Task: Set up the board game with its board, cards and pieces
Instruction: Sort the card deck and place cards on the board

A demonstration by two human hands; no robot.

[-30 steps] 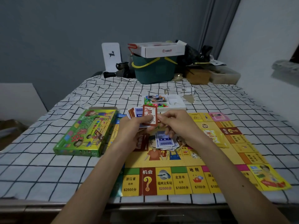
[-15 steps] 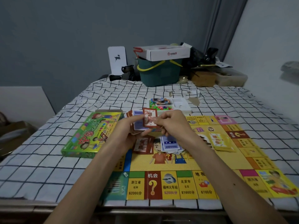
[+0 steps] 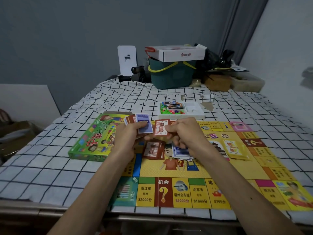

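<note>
Dim room: grey-blue wall (image 3: 67, 31), grey curtain (image 3: 243, 22), and a table (image 3: 33, 207) under a black-checked white cloth (image 3: 42, 175).

The board (image 3: 211, 172) reads "机会", "浙江省 $2000分", "福州火车站", "北京市 $1600分", "$700分".

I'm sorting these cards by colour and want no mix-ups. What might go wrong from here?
The fan in the left hand is spread wide; cards might slip onto the board. The red card pinched by the right hand might land on the blue pile, which lies close beside the red pile.
</note>
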